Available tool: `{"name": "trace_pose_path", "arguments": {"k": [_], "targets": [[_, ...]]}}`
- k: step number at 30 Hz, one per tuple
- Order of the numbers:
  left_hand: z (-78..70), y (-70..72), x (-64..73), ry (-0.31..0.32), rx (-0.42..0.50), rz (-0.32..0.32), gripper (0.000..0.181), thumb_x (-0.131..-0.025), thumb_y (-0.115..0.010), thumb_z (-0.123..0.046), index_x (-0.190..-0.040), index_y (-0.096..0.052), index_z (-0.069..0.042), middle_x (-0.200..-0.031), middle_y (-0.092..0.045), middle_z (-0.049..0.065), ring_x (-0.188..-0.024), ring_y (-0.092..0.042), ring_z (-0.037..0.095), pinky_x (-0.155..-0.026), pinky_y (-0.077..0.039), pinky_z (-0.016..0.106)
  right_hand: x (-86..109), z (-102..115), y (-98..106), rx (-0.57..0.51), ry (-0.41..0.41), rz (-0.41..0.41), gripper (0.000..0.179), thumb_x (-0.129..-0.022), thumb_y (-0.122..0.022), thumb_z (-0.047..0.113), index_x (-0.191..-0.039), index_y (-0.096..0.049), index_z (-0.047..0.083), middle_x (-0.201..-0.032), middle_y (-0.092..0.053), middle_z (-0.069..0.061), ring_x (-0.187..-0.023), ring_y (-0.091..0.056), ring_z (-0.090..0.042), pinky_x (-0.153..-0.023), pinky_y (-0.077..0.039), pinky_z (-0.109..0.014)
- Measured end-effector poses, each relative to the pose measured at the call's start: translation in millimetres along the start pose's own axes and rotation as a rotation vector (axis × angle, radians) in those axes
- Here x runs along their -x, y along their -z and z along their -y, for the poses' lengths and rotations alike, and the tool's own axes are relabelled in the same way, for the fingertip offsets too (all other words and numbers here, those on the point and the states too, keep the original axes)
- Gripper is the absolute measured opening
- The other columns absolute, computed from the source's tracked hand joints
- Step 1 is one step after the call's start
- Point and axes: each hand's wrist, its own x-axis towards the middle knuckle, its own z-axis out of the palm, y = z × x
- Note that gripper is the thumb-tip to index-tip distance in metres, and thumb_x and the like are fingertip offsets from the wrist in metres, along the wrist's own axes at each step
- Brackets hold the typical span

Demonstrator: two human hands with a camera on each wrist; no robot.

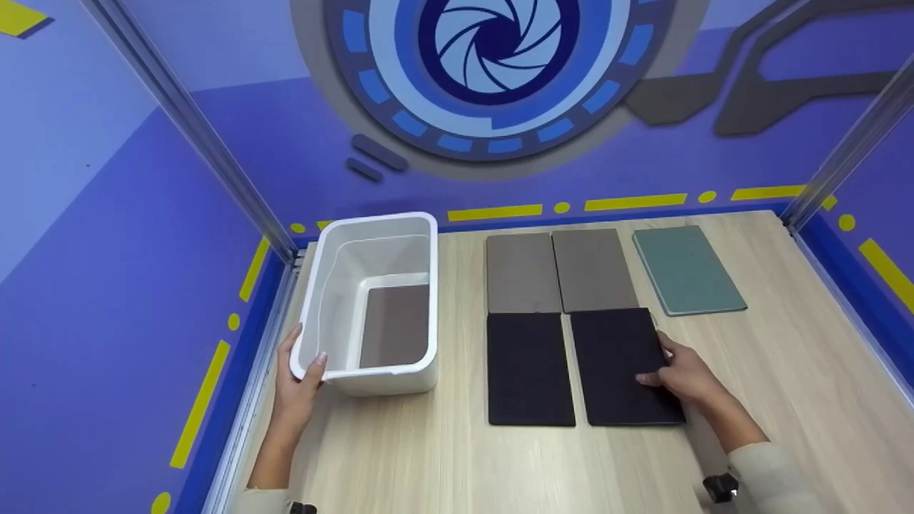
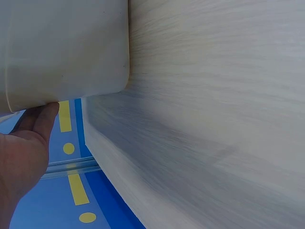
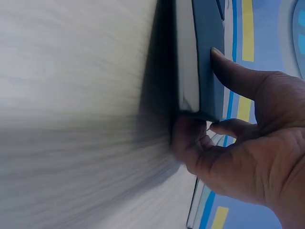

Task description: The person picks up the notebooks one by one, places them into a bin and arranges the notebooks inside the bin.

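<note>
A white plastic bin (image 1: 378, 382) stands at the left of the table, with a brown-grey notebook (image 1: 396, 325) lying in it. My left hand (image 1: 298, 382) grips the bin's near left corner, thumb over the rim; in the left wrist view the fingers lie against its outer wall. My right hand (image 1: 682, 375) holds a black notebook (image 1: 618, 364) by its right edge, thumb on the cover and fingers curled beneath. The right wrist view shows this notebook's page edge (image 3: 187, 57) tilted up off the table along that side. To its left lies another black notebook (image 1: 530, 368).
Two brown-grey notebooks (image 1: 521, 271) lie side by side behind the black ones. A green notebook (image 1: 689, 270) lies at the back right. Patterned blue panels (image 1: 571, 171) with metal corner posts (image 1: 193, 135) border the wooden table (image 1: 457, 457) at back and sides.
</note>
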Motion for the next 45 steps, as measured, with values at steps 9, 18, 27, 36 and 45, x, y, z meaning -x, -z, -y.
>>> {"name": "trace_pose_path", "arguments": {"k": [9, 18, 27, 36, 45], "targets": [[0.6, 0.2, 1.0, 0.0, -0.01, 0.007, 0.072, -0.111, -0.055, -0.021, -0.171, -0.017, -0.027, -0.173, -0.022, 0.011, -0.149, -0.037, 0.033, -0.094, -0.048, 0.011, 1.6, 0, 6, -0.043, 0.017, -0.002, 0.109, -0.09, -0.078, 0.007, -0.169, -0.003, -0.001, -0.149, -0.047, -0.046, -0.13, -0.063, -0.049, -0.11, -0.051, -0.055], [-1.4, -0.6, -0.4, 0.008, -0.001, 0.007, 0.071, -0.111, -0.053, -0.021, -0.171, -0.016, -0.027, -0.168, -0.028, 0.014, -0.142, -0.042, 0.03, -0.091, -0.052, 0.015, 2.0, -14, 8, -0.148, 0.037, 0.015, 0.089, -0.097, -0.07, 0.007, -0.171, -0.021, 0.013, -0.162, -0.035, -0.04, -0.153, -0.036, -0.056, -0.122, -0.038, -0.062], [-0.9, -0.2, 1.8, 0.014, -0.011, 0.003, 0.071, -0.111, -0.053, -0.022, -0.171, -0.016, -0.029, -0.17, -0.027, 0.013, -0.144, -0.042, 0.032, -0.091, -0.051, 0.015, -2.4, -15, 12, -0.166, -0.008, 0.053, 0.089, -0.095, -0.068, 0.004, -0.17, -0.021, 0.014, -0.173, -0.01, -0.037, -0.161, -0.012, -0.058, -0.129, -0.021, -0.066], [0.2, -0.8, 2.4, 0.009, -0.02, -0.011, 0.07, -0.111, -0.054, -0.022, -0.171, -0.018, -0.027, -0.169, -0.028, 0.011, -0.144, -0.041, 0.03, -0.091, -0.051, 0.014, -4.7, -12, 13, -0.121, -0.007, 0.066, 0.089, -0.095, -0.07, 0.007, -0.17, -0.022, 0.013, -0.174, -0.008, -0.035, -0.162, -0.014, -0.055, -0.127, -0.029, -0.06], [-1.4, -0.9, 0.8, -0.007, 0.022, 0.008, 0.07, -0.111, -0.053, -0.02, -0.171, -0.017, -0.024, -0.171, -0.025, 0.012, -0.147, -0.039, 0.034, -0.092, -0.051, 0.014, -3.3, -14, 14, -0.077, 0.034, 0.059, 0.086, -0.096, -0.069, 0.009, -0.17, -0.025, 0.012, -0.172, -0.014, -0.037, -0.131, -0.049, -0.044, -0.09, -0.05, -0.034]]}}
